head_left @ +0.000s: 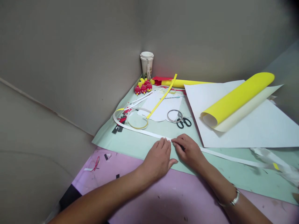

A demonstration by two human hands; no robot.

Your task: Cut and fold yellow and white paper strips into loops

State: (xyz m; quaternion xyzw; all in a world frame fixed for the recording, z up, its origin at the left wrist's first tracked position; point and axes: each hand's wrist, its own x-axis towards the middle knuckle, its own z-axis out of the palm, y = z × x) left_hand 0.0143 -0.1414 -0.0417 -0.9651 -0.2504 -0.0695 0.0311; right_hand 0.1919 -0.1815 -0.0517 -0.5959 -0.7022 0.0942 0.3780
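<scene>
A long white strip (150, 134) lies across the green sheet (112, 140) on the worktop, running left and right of both hands. The left hand (156, 155) presses its fingertips on it, thumb held apart; the right hand (190, 151) has thumb and forefinger close together at the strip, though whether they pinch it I cannot tell.

Uneven pressure could skew or crease the narrow strip between the hands. Its curled left end, beside the pale loop (140, 128), might spring or snag if pulled. To the right, it runs near the large white sheet (193, 115) and towards crumpled wrapping (277, 165), so a tug could catch there. A forearm could rumple the green sheet's near edge, and a far reach might nudge the black-handled scissors (187, 121).
</scene>
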